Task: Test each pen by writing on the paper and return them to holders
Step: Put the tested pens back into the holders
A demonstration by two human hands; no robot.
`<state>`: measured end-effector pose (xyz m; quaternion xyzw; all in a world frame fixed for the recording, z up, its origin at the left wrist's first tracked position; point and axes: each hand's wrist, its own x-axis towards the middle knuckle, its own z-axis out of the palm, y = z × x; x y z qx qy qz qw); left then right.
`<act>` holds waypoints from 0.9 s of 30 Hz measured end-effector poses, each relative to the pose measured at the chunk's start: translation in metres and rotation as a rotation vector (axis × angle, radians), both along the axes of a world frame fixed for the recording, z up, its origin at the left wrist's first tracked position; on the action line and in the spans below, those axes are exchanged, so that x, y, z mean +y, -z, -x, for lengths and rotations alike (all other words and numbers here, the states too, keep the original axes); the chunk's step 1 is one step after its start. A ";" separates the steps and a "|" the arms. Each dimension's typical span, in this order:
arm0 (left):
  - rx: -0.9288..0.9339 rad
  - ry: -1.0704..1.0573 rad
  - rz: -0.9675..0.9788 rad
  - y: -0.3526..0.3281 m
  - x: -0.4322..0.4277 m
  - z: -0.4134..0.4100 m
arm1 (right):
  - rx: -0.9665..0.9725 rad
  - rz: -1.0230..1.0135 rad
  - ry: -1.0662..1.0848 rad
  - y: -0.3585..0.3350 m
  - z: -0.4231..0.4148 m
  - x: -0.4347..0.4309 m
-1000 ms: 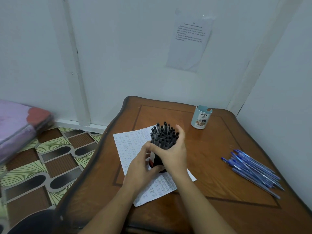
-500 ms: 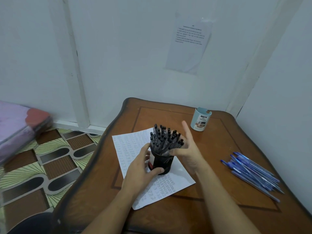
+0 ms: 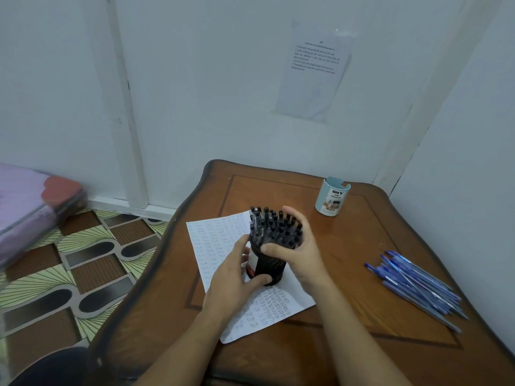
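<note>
A brown wooden table (image 3: 348,274) stands in a corner of white walls, with a printed sheet (image 3: 315,71) stuck on the wall behind it and patterned floor (image 3: 83,260) to the left. A black holder (image 3: 267,267) packed with black pens (image 3: 274,227) stands upright on the written-over paper (image 3: 211,240) near the table's middle. The left hand (image 3: 234,280) grips the black holder low down; the right hand (image 3: 303,249) curls round the black pens at its rim. Blue pens (image 3: 415,282) lie loose near the right edge, a pale blue cup (image 3: 331,196) stands toward the back, bare wood between them

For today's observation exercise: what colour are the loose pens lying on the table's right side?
The loose pens are blue, shown best in the head view.
</note>
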<state>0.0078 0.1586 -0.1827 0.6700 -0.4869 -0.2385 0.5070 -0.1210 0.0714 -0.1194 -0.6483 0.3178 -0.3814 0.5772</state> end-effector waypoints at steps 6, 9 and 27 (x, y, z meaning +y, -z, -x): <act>-0.006 0.000 0.010 0.001 0.000 0.000 | 0.015 -0.034 -0.248 -0.016 0.019 -0.025; -0.013 -0.008 0.004 0.001 0.000 0.000 | 0.123 0.103 -0.204 -0.038 0.012 -0.021; -0.011 -0.019 -0.023 0.003 -0.002 0.000 | 0.589 0.547 -0.168 -0.076 -0.019 -0.016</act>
